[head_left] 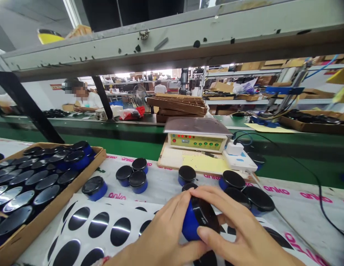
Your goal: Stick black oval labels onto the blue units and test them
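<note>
Between my two hands is a round blue unit with a glossy black top (190, 221), tilted so that its black face turns to the right. My left hand (163, 229) wraps its left side, fingertips at the upper edge. From the right, my right hand (241, 223) grips it, with the thumb on the black face near small pale lettering. Beneath the hands lies a white sheet of round black stickers (120, 231). Just behind them stand more blue-and-black units (186, 175), with another group (258, 199) to the right.
At left, a cardboard tray (86, 166) holds rows of the same units. Several stand loose (138, 181) on the printed white covering. Farther back are a control box (198, 142), a white power strip (240, 160) and a black cable (307, 168). A shelf beam (172, 44) crosses overhead; a person (90, 99) sits beyond.
</note>
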A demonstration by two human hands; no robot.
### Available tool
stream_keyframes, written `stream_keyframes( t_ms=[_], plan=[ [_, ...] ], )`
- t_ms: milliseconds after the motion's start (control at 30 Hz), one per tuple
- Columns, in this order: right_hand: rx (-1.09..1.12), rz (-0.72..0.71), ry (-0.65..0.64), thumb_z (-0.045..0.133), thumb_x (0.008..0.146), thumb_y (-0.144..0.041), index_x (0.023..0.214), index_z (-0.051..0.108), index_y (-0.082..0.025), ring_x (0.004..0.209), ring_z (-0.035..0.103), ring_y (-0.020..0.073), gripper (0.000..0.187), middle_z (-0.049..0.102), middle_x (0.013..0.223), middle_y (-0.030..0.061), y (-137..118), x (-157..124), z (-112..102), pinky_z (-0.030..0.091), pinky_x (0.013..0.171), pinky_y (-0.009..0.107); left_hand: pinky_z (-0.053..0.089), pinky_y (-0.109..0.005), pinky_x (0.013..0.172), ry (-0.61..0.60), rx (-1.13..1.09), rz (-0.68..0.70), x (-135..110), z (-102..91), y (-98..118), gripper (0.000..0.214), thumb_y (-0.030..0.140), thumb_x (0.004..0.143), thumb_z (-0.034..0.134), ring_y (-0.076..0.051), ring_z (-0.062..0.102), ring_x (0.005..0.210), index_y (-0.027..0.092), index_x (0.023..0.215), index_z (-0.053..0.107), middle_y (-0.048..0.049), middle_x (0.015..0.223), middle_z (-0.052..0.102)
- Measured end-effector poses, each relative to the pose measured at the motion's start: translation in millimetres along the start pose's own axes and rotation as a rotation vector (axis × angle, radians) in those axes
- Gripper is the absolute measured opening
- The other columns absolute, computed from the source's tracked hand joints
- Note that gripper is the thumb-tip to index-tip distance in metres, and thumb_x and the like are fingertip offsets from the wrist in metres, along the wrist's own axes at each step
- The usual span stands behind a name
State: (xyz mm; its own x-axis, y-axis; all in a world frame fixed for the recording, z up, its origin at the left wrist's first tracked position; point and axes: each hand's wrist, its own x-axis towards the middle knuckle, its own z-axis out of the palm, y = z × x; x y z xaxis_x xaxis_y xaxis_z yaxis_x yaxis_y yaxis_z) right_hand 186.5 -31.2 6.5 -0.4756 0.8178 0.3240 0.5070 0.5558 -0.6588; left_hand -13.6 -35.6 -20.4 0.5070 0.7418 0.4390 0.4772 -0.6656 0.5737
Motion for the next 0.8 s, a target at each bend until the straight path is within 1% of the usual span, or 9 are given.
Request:
stream_keyframes(
  t_ms=[100,233,333,467,567,633,700,733,800],
  plan=[
    [0.011,0.005,-0.089,0.056,0.093,-0.041,0.132,0.05,-0.033,0.11,0.058,0.0182,0.04,0.053,0.129,0.0029,-3,21,10,0.054,0.086,0.028,0.042,-0.044,0.108,-0.166,0.076,-0.187,-7,-31.9,-16,0.087,0.041,0.077,0.074,-0.028,0.042,0.135,0.025,0.147,0.026,-0.0131,0.147,0.043],
    [-0.189,-0.059,-0.154,0.059,0.091,-0.03,0.141,0.039,-0.018,0.122,0.049,0.0209,0.056,0.045,0.139,0.0104,-3,74,29,0.041,0.104,0.034,0.022,-0.061,0.113,-0.324,0.561,-0.547,-3,-95.4,-70,0.11,0.04,0.062,0.083,-0.042,0.006,0.145,0.023,0.151,0.021,-0.0199,0.16,0.005],
    [-0.285,-0.055,-0.2,0.062,0.089,-0.028,0.137,0.042,-0.008,0.12,0.049,0.0274,0.057,0.051,0.131,0.0175,2,121,52,0.042,0.1,0.041,0.028,-0.061,0.109,-0.429,0.585,-0.626,8,-126.2,-112,0.127,0.041,0.055,0.083,-0.045,0.01,0.144,0.018,0.153,0.005,-0.027,0.157,0.003],
    [-0.339,-0.004,-0.304,0.066,0.087,-0.038,0.116,0.057,-0.011,0.096,0.061,0.0239,0.041,0.061,0.109,0.0113,6,157,73,0.05,0.082,0.04,0.038,-0.052,0.105,-0.609,0.521,-0.564,25,-131.6,-135,0.14,0.044,0.043,0.086,-0.042,0.03,0.139,0.027,0.152,0.001,-0.0237,0.158,0.008],
    [-0.387,-0.011,-0.349,0.064,0.088,-0.046,0.121,0.056,-0.018,0.104,0.058,0.0234,0.044,0.061,0.114,0.008,9,148,66,0.047,0.088,0.038,0.039,-0.055,0.103,-0.653,0.522,-0.512,28,-128.3,-136,0.135,0.048,0.045,0.085,-0.045,0.03,0.138,0.032,0.152,0.005,-0.0213,0.159,0.001],
    [-0.481,0.066,-0.298,0.057,0.092,-0.039,0.131,0.051,-0.019,0.121,0.046,0.0317,0.044,0.052,0.131,0.0138,13,132,54,0.039,0.098,0.048,0.038,-0.058,0.103,-0.647,0.518,-0.479,25,-127.2,-135,0.127,0.056,0.051,0.081,-0.047,0.026,0.139,0.034,0.152,0.008,-0.0204,0.16,-0.002],
    [-0.588,0.206,-0.262,0.052,0.094,-0.036,0.14,0.043,-0.014,0.126,0.038,0.0432,0.052,0.036,0.143,0.0233,19,116,45,0.034,0.097,0.061,0.037,-0.058,0.103,-0.6,0.527,-0.427,20,-125.8,-136,0.117,0.062,0.056,0.077,-0.047,0.025,0.139,0.034,0.151,0.013,-0.0204,0.159,0.004],
    [-0.624,0.276,-0.27,0.052,0.094,-0.037,0.144,0.038,-0.012,0.123,0.042,0.0463,0.058,0.03,0.146,0.0271,22,110,43,0.036,0.093,0.064,0.037,-0.057,0.104,-0.563,0.538,-0.399,17,-124.6,-137,0.112,0.062,0.059,0.075,-0.046,0.027,0.139,0.035,0.151,0.016,-0.0204,0.159,0.009],
    [-0.659,0.385,-0.32,0.051,0.094,-0.04,0.148,0.031,-0.011,0.11,0.054,0.0421,0.064,0.029,0.146,0.0291,26,103,42,0.044,0.086,0.059,0.035,-0.055,0.106,-0.492,0.566,-0.36,12,-121.1,-139,0.104,0.057,0.064,0.074,-0.044,0.03,0.138,0.035,0.15,0.02,-0.0201,0.157,0.017]
  ],
)
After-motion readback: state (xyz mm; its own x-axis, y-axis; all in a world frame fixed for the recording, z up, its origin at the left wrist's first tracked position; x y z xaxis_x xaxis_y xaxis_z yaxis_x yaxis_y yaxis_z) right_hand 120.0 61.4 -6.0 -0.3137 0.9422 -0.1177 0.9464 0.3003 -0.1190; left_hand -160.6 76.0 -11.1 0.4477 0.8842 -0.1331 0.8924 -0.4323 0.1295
